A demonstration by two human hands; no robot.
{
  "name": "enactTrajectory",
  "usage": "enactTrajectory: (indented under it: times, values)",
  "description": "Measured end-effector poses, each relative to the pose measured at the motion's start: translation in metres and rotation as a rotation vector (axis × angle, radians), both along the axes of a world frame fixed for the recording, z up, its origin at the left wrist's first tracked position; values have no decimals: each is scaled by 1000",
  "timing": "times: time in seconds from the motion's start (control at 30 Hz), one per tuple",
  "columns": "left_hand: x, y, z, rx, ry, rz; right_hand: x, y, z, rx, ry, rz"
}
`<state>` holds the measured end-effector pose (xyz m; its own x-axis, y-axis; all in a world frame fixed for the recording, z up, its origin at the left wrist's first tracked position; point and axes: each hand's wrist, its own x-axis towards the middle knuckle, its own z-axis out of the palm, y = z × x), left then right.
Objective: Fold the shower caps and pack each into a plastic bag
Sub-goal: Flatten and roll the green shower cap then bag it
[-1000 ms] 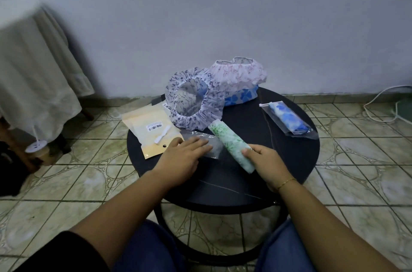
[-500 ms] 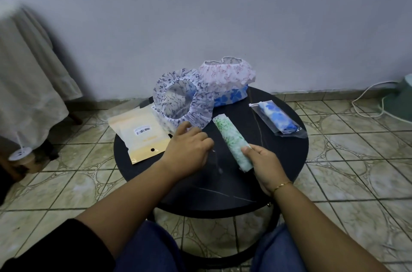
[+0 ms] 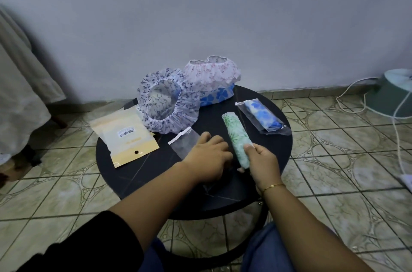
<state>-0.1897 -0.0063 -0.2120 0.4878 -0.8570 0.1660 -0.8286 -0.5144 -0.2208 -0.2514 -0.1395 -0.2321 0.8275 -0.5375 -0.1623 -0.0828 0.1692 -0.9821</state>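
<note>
A rolled green-patterned shower cap (image 3: 236,136) lies on the round black table (image 3: 156,169). My right hand (image 3: 264,161) grips its near end. Just left of it, my left hand (image 3: 209,156) has its fingers curled on one end of a clear plastic bag (image 3: 184,141) that lies flat on the table. An open blue-printed cap (image 3: 169,104) stands behind. At the back, a pink-printed cap (image 3: 211,71) sits on a blue-flowered one (image 3: 217,96). A folded blue cap inside a clear bag (image 3: 265,115) lies at the right.
A yellow pouch with a barcode label (image 3: 126,138) overhangs the table's left edge. Pale cloth (image 3: 20,93) hangs at the far left. On the tiled floor at the right stand a green base (image 3: 392,95) and white cables (image 3: 401,151).
My left hand took hold of the clear bag and drew it toward the green roll. The right hand kept its grip on the roll. The view shifted right.
</note>
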Motion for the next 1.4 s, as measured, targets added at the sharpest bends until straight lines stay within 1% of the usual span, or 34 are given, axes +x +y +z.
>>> enactTrajectory:
  times: [0.07,0.13,0.2,0.27,0.3,0.47,0.57,0.63,0.7,0.77,0.83,0.93,1.0,1.07,1.17,1.33,1.4]
  values:
    - [-3,0,-9,-148,-24,18,-2,-2,0,-61,-5,-7]
    - [-7,4,-15,-378,6,109,-4,-4,1,-95,-15,-6]
    - [-15,13,-16,-564,116,263,-5,-7,0,-100,-13,9]
    - [-23,25,-18,-625,237,405,-5,-9,-2,-98,-7,26]
    - [-25,31,-22,-610,247,412,-6,-9,-2,-104,-4,34]
    - [-27,39,-35,-440,299,272,-10,-11,5,-98,0,64]
    - [-25,33,-35,-445,334,218,-13,-13,5,-15,17,64]
    - [-22,28,-35,-464,339,220,-15,-17,6,63,38,59]
    - [-20,25,-36,-498,328,201,-19,-21,9,121,62,77]
    - [-20,23,-36,-496,300,144,-26,-25,12,130,88,112]
    - [-22,24,-38,-472,252,117,-34,-30,17,79,111,138]
    - [-26,24,-37,-485,216,136,-44,-37,25,-46,141,163]
    - [-25,22,-39,-429,121,132,-51,-42,33,-132,161,189]
    - [-24,21,-41,-366,66,155,-58,-46,43,-203,191,223]
    - [-24,20,-44,-319,35,170,-66,-50,58,-294,248,279]
    - [-31,20,-36,-391,42,118,-69,-50,73,-440,308,321]
    - [-29,21,-39,-369,25,115,-68,-49,75,-460,312,322]
